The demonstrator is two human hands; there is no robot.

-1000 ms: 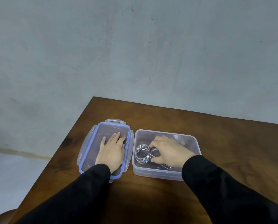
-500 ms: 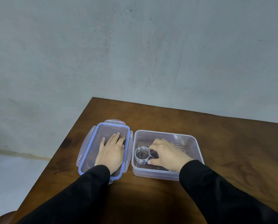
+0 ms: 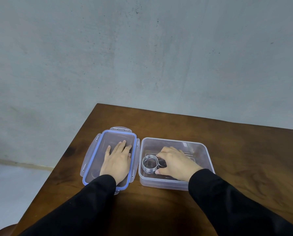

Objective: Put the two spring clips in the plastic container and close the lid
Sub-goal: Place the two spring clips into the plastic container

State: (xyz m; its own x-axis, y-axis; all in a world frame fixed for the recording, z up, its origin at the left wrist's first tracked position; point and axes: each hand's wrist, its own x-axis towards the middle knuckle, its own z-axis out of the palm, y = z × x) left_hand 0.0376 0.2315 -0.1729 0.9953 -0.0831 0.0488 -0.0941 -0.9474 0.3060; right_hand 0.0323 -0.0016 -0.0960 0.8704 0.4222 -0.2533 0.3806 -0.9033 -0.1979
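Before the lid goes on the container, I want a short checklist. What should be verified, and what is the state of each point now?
1. One spring clip lies inside the container: ok.
2. Second clip inside: cannot tell, the right hand covers that area.
3. Right hand out of the container: not ok, it is inside, fingers at the clip.
4. Lid within reach: ok, it lies on the table beside the container, under the flat left hand.
5. Lid latches folded outward: ok for the ones visible.
6. Container rim free: not ok, the right wrist crosses it.
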